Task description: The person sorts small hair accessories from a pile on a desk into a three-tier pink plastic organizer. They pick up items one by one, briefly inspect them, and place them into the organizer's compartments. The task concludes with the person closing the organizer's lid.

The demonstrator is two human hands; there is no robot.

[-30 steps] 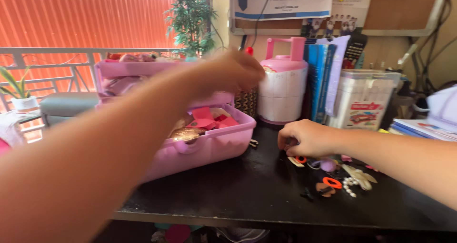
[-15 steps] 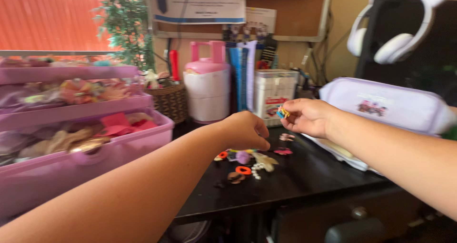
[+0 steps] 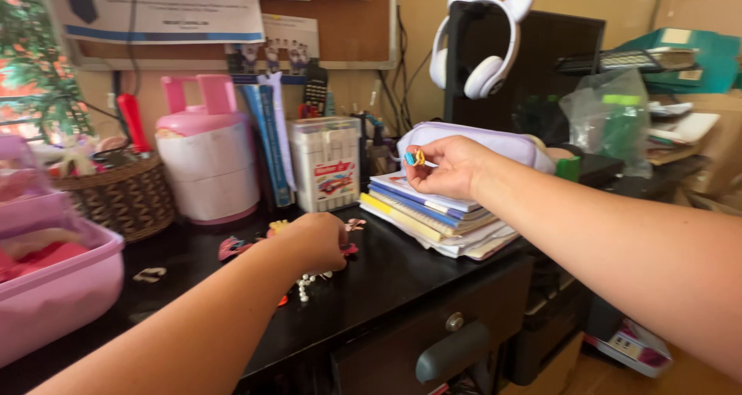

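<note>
— Since half a second ago, view swung right; pink storage case (image 3: 54, 287) now only at left edge, headphones and monitor in full view. Right hand (image 3: 444, 167) lifted up off the tabletop, now over the stack of books (image 3: 433, 209).

— Right fingers?

— Thumb and forefinger (image 3: 425, 171) pressed together, pinching small hair clips (image 3: 415, 158), yellow and blue. Other fingers curled in.

— Left?

— Left hand (image 3: 313, 240) down on the black tabletop (image 3: 386, 279), knuckles up, fingers curled over a scatter of small hair accessories (image 3: 232, 248). Can't tell if it grips anything; fingertips hidden. White bead string (image 3: 305, 285) just beside it.

— Surface?

— Lilac pouch (image 3: 471, 141) on top of the book stack. Behind: pink-lidded white canister (image 3: 205, 163), clear plastic box (image 3: 325, 163), upright books, wicker basket (image 3: 120, 194). Drawer with grey handle (image 3: 452, 352) below the edge.

— Room?

— Corkboard with papers on wall, white cat-ear headphones (image 3: 479, 47) hung on dark monitor, clear bag and teal boxes at right.
</note>
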